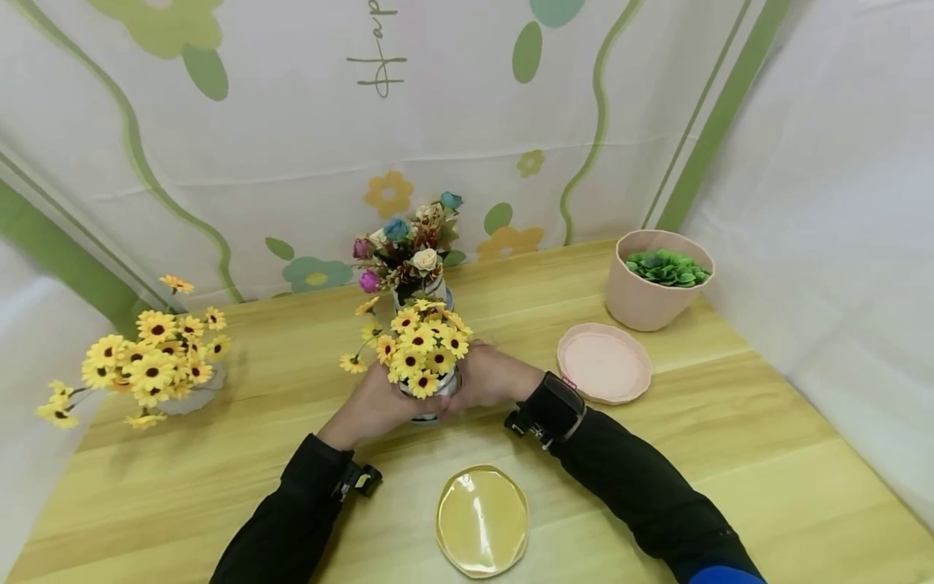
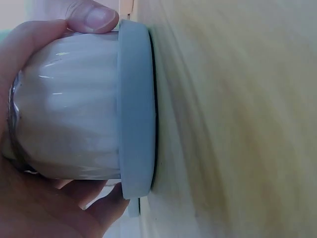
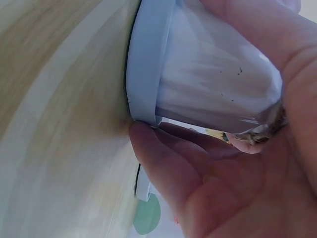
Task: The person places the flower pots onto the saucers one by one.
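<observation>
A potted plant of yellow daisies (image 1: 422, 345) stands in front of me, in a glossy whitish pot (image 2: 74, 109) with a blue-grey saucer base (image 2: 136, 114). My left hand (image 1: 375, 401) grips the pot from the left, its thumb on the near side and fingers curled round the far side. From the right, my right hand (image 1: 490, 375) holds the same pot (image 3: 218, 74). One right fingertip touches the edge of the saucer base at the tabletop. The base appears to rest on the wood. Flower heads hide much of the pot in the head view.
Mixed flowers (image 1: 409, 243) in a second pot stand directly behind. More yellow daisies (image 1: 149, 365) are at the left. A pink saucer (image 1: 604, 362) and a pink pot (image 1: 645, 302) with green leaves (image 1: 667, 268) lie to the right. A golden saucer (image 1: 482, 521) lies nearest me.
</observation>
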Tool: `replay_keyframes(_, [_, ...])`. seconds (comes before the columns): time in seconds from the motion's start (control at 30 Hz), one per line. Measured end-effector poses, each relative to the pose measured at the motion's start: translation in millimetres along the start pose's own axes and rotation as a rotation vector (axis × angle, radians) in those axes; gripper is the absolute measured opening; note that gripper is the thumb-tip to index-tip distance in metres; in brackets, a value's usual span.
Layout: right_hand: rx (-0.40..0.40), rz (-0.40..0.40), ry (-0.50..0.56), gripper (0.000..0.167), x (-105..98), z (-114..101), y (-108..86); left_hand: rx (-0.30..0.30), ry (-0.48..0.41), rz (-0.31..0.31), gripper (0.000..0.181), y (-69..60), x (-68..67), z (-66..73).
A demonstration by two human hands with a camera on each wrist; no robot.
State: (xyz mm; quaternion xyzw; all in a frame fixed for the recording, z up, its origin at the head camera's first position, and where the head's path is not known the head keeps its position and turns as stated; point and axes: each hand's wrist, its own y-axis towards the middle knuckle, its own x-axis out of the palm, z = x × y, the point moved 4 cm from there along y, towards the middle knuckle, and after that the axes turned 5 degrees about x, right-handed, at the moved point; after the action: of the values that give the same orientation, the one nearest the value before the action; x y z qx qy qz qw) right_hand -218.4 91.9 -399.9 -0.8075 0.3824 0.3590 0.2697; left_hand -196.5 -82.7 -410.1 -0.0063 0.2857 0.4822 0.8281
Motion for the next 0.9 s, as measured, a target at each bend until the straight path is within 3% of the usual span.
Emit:
replay_keyframes(0.2, [-0.008, 0.009, 0.031, 0.100, -3.0, -1.0, -1.0, 0.027, -0.015, -0.023, 0.086, 5.0, -2.6, 1.7])
replay_keyframes(0.63, [0.035, 0.003, 0.089, 0.100, -4.7, 4.8, 1.4, -0.015, -0.084, -0.029, 0.090, 12.3, -2.0, -2.6])
replay_keyframes(0.77, [0.019, -0.008, 0.094, 0.101, -4.0, 5.7, 2.3, -0.023, -0.086, -0.020, 0.089, 12.0, -1.2, -4.0])
replay_keyframes(0.9, [0.058, -0.016, 0.100, 0.098, -5.8, 9.1, 2.4, -0.045, -0.066, -0.016, 0.086, 14.1, 1.0, -4.8])
